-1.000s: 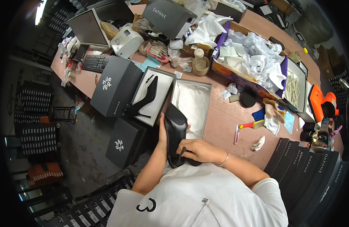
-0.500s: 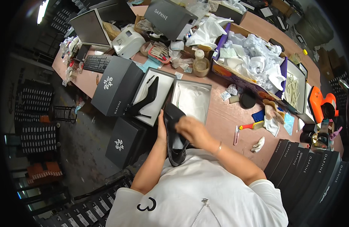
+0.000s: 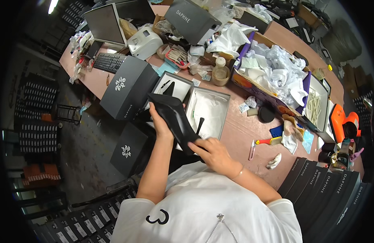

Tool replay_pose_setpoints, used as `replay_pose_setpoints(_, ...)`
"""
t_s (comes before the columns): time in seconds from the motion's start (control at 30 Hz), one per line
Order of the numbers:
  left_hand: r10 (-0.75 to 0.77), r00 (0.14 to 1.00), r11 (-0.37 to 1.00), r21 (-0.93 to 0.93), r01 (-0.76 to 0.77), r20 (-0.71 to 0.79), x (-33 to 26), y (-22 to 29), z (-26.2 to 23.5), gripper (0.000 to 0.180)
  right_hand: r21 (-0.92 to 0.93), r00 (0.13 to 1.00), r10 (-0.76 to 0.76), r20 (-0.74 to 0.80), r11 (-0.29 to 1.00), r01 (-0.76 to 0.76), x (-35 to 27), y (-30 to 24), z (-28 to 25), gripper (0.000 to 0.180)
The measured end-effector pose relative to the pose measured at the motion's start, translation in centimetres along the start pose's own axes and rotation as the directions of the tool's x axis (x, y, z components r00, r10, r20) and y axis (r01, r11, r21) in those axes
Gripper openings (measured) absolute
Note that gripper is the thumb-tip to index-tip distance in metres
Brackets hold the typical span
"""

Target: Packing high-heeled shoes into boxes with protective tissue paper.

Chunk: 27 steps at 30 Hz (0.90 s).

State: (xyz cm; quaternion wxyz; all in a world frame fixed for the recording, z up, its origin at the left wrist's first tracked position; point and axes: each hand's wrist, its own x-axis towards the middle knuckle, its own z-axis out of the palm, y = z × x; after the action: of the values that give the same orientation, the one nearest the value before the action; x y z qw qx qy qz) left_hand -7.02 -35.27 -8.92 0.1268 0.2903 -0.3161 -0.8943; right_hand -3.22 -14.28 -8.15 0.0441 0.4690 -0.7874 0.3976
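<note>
Pinkish counter (image 3: 241, 133) is cluttered: purple-edged carton (image 3: 260, 90) of crumpled paper (image 3: 272, 60) at the back, orange tape dispenser (image 3: 344, 121) far right, row of dark boxes (image 3: 314, 182) near the right forearm. From where I stand, count is one shoe in a box, one out. Black pump (image 3: 174, 118) is up in both hands, above the near edges of the two open containers, toe away and left, heel spike jutting up and right. Left hand (image 3: 161, 127) has its fingers wrapped round the forepart from the left side. Right hand (image 3: 213, 154) has thumb and fingers on the back end; pinching or just pressing, can't tell. Second shoe (image 3: 168, 90) already lies in the open box (image 3: 182, 90), mostly hidden behind the held one. Tray (image 3: 226, 111) just right of it holds white paper (image 3: 207, 108), spread open. So: second shoe boxed, held pump not yet boxed, paper not folded over, neither container lidded.
</note>
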Motion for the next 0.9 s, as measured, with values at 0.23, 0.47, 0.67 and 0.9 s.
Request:
replay_pose_setpoints(0.23,-0.206,0.977,0.978,-0.021,0.207,0.055,-0.8,-0.8,0.0,0.082,0.043,0.987,-0.116,-0.112,0.992,0.122,0.3,-1.8,-2.0,0.046)
replay_pose_setpoints(0.47,-0.137,0.924,0.964,-0.165,0.207,0.357,-1.2,-0.2,0.4,0.066,0.239,0.954,0.238,-0.183,0.952,-0.191,-2.3,0.6,-1.8,0.049)
replay_pose_setpoints(0.67,-0.228,0.88,0.967,-0.008,0.255,0.417,-1.5,-1.2,0.1,0.076,0.253,0.979,0.018,0.205,0.965,-0.07,-1.0,0.5,-1.7,0.036)
replay_pose_setpoints(0.9,-0.3,0.721,0.939,0.061,0.337,0.624,-1.3,-0.8,1.6,0.089,0.284,0.86,0.509,0.04,0.82,-0.498,-6.3,4.8,-5.1,0.03)
